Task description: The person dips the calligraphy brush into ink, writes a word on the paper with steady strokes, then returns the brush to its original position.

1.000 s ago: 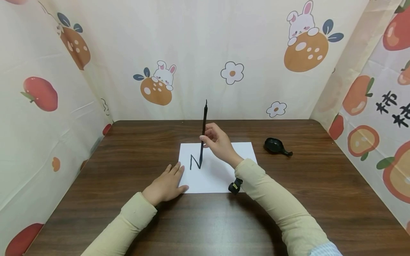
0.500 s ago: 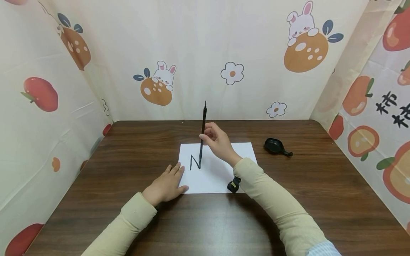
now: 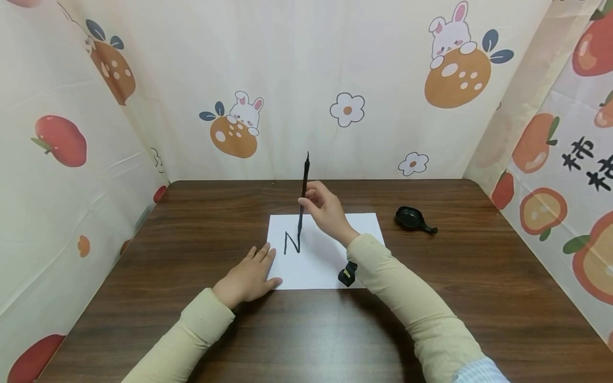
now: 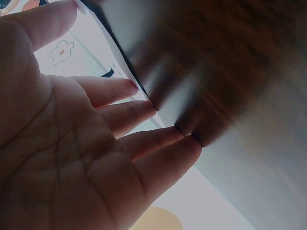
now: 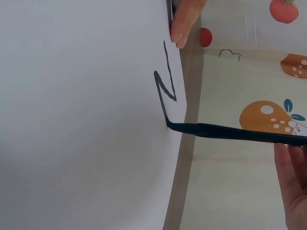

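Observation:
My right hand pinches a thin black writing brush between thumb and fingers, its handle nearly upright. The brush tip touches a sheet of white paper, seen closely in the right wrist view. Black strokes shaped like an N lie on the paper's left part, and the tip stands at the upper end of the right stroke. My left hand rests with spread, straight fingers on the paper's left edge. In the left wrist view its fingers reach to the table and the paper edge.
A black ink dish with a short handle sits on the brown wooden table, right of the paper. A black wrist camera hangs under my right cuff over the paper. Printed curtains surround the table's back and sides.
The brush tip has moved away from me up the paper, drawing the right upright stroke of the N. My right hand has shifted slightly with it; my left hand stays put.

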`<control>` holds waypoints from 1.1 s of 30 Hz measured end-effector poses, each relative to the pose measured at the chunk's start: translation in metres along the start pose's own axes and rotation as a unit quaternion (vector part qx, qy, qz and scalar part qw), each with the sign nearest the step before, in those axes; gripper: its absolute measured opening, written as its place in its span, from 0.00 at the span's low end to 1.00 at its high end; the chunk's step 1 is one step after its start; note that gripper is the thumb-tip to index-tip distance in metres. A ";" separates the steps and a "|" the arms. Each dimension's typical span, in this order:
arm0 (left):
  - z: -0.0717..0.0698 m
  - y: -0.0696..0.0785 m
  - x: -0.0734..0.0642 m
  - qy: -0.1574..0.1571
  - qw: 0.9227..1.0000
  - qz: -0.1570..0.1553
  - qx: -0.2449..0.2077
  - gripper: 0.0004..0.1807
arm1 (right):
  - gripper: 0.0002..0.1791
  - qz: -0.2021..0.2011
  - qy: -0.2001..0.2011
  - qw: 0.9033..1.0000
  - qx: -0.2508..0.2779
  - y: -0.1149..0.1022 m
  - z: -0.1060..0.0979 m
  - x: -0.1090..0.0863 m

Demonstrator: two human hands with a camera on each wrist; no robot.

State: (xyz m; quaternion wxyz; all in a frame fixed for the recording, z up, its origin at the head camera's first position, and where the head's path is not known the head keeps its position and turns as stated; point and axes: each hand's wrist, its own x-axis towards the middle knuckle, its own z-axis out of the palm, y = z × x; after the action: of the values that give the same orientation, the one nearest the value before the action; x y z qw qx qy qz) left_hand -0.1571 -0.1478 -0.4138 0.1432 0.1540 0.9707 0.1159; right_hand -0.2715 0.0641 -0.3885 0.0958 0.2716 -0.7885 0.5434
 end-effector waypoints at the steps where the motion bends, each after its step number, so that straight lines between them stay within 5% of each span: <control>1: 0.000 0.000 0.000 0.000 1.000 0.000 0.000 0.41 | 0.16 -0.001 0.002 1.000 0.000 0.001 0.000 0.000; 24: 0.001 0.000 0.000 -0.001 1.000 0.002 0.001 0.41 | 0.13 -0.037 0.040 0.998 0.013 -0.005 -0.004 -0.001; 33: 0.001 0.000 0.000 0.001 1.000 0.002 0.000 0.41 | 0.12 -0.035 0.022 0.999 -0.017 -0.010 -0.009 -0.007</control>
State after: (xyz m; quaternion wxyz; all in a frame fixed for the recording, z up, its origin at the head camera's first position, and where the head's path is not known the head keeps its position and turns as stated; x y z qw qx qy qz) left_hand -0.1571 -0.1477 -0.4144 0.1423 0.1561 0.9706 0.1158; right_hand -0.2619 0.0720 -0.3803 0.1367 0.2859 -0.7852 0.5320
